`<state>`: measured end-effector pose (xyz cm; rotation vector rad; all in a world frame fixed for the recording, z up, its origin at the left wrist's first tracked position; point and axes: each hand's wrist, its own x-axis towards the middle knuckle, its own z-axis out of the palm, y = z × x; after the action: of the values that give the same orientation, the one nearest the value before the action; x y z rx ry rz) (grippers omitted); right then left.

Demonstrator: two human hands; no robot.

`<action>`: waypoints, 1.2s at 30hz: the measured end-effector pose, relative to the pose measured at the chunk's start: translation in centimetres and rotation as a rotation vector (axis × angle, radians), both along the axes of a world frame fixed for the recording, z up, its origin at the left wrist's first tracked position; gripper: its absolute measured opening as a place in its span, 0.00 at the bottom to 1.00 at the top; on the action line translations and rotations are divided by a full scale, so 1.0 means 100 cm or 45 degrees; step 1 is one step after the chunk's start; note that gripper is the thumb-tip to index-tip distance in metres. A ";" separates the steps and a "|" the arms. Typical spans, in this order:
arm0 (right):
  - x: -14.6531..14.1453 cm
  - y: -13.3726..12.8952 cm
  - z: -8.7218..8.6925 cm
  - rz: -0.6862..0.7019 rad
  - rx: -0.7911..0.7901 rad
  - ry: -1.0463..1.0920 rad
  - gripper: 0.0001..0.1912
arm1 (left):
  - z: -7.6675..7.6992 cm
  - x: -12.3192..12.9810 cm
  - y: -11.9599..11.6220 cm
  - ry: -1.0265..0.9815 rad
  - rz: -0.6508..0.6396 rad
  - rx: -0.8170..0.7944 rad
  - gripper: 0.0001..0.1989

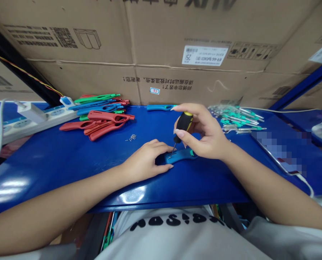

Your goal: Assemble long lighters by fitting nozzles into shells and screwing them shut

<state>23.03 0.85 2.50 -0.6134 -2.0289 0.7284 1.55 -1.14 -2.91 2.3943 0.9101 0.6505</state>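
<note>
My right hand [204, 131] grips a black and yellow screwdriver [184, 124], its fingers wrapped round the handle. The thin shaft points down, its tip at a slot in a blue plastic handle piece [179, 155]. That piece lies flat on the blue table [106, 187], with a green part near its right end. My left hand [150, 160] holds the left end of the piece between thumb and fingers. A small heap of screws [132, 137] lies beyond my left hand. Another blue piece [161, 107] rests at the back edge, behind the screwdriver.
Red, green and blue plastic pieces [104, 122] are piled at the back left, beside a white power strip [22, 124]. Metal rods with green parts [242, 118] lie at the back right. A phone [279, 153] with a cable is at right. A cardboard wall [96, 79] stands behind.
</note>
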 end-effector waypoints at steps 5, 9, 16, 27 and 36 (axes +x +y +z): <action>-0.001 0.000 -0.002 0.014 -0.021 0.004 0.24 | -0.001 0.000 0.000 0.025 -0.010 -0.006 0.22; -0.001 0.001 -0.004 0.002 0.072 0.027 0.24 | 0.000 0.000 0.000 0.007 -0.001 -0.005 0.23; 0.004 0.004 0.003 -0.115 0.159 0.149 0.22 | 0.007 0.002 -0.002 -0.172 0.158 -0.046 0.13; 0.007 0.006 0.004 -0.203 0.232 0.111 0.21 | 0.006 0.004 -0.003 -0.391 0.160 -0.084 0.05; 0.005 0.005 0.005 -0.128 0.138 0.200 0.20 | 0.005 0.004 0.000 -0.478 0.135 -0.241 0.04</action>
<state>23.49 1.36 2.95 -0.5728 -1.8657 0.5847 2.00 -1.17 -2.39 1.9782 0.8923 0.9687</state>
